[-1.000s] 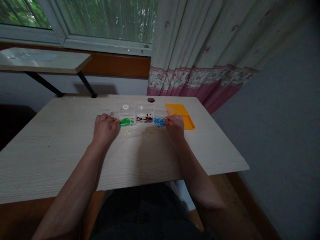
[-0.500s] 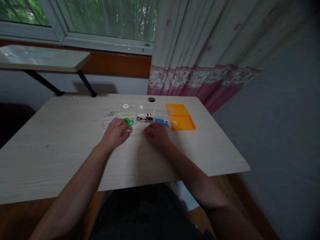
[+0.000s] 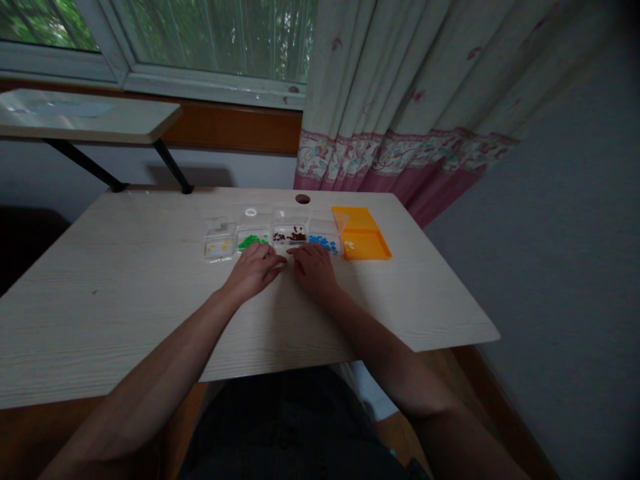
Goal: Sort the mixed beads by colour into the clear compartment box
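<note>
A row of small clear boxes stands on the pale wooden table (image 3: 125, 293). They hold yellow beads (image 3: 219, 249), green beads (image 3: 251, 239), dark brown beads (image 3: 290, 235) and blue beads (image 3: 323, 242). My left hand (image 3: 255, 268) lies flat on the table just in front of the green and brown boxes, fingers pointing right. My right hand (image 3: 313, 267) lies flat beside it, in front of the brown and blue boxes, fingers pointing left. The fingertips nearly meet. Neither hand visibly holds anything; what lies under them is hidden.
An orange tray (image 3: 364, 237) with a few pale beads sits right of the boxes. A cable hole (image 3: 302, 199) is at the table's far edge. A second table (image 3: 85, 120) stands at the back left under the window; a curtain (image 3: 400, 100) hangs behind.
Both hands left the ends of the box row and came down to the table in front of it. They then slid toward each other, covering the loose pale beads seen earlier.
</note>
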Demonstrator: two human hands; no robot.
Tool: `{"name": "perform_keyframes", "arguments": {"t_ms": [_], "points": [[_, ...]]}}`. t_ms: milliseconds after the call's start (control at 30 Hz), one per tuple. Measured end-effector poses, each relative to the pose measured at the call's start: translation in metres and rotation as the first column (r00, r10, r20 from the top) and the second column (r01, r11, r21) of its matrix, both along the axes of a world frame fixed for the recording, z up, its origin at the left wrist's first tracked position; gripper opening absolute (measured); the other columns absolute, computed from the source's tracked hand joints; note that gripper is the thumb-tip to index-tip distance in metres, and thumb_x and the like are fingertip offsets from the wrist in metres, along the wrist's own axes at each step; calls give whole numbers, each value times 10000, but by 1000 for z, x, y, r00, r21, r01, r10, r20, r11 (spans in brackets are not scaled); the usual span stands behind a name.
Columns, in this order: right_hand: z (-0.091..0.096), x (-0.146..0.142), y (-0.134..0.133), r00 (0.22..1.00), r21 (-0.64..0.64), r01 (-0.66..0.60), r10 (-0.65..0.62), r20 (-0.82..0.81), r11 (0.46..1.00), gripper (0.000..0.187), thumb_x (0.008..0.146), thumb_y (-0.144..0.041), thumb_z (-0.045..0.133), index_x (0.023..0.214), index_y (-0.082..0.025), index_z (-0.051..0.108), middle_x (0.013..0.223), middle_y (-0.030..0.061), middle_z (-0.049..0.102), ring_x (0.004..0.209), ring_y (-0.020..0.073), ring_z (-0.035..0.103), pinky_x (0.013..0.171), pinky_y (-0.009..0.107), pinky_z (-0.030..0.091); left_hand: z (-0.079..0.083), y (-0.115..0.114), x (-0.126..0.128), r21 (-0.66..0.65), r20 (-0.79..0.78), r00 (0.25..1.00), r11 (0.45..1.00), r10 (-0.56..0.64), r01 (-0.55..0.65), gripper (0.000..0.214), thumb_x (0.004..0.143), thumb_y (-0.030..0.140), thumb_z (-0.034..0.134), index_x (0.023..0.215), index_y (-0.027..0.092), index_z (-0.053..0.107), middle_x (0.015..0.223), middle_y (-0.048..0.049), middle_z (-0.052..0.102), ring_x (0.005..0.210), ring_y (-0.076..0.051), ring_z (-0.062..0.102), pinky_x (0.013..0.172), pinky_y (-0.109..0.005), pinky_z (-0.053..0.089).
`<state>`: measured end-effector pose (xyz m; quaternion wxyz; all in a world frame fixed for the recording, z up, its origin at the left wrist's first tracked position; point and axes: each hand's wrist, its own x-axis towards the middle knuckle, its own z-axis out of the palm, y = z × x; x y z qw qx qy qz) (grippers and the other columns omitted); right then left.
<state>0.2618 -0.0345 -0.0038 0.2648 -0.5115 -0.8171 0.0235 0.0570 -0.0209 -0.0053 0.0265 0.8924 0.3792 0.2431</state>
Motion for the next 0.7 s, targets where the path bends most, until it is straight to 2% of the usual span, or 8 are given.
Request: {"name": "perform_keyframes", "arguments": {"t_ms": [333, 533, 700], "points": [[-3, 11, 7, 999, 2, 10, -9, -52, 1000, 248, 893, -173, 575, 1096, -202, 714, 1081, 91, 663, 1086, 251, 534, 981, 390, 376, 5, -2, -1, 4, -12, 1000, 1000, -10, 10, 144, 931, 294, 576, 989, 225, 688, 968, -70, 578, 962, -241, 480, 841, -395, 406], [2, 16, 9, 985, -57, -168, 166, -48, 984, 139, 875, -241, 656, 974, -213, 750, 1003, 65, 671, 1028, 228, 553, 967, 369, 384, 3, -2, -2, 28, -30, 999, 999, 17, -16, 159, 954, 266, 516, 953, 204, 662, 974, -82, 591, 960, -247, 484, 843, -396, 410], [2, 6, 2, 972, -66, -235, 237, 12, 970, 165, 875, -293, 679, 1002, -225, 758, 1036, 63, 666, 1025, 226, 536, 942, 372, 368, 4, 1, -12, 57, -25, 991, 990, 133, -132, 194, 965, 293, 485, 946, 183, 643, 967, -94, 602, 965, -263, 489, 876, -416, 418]]}}
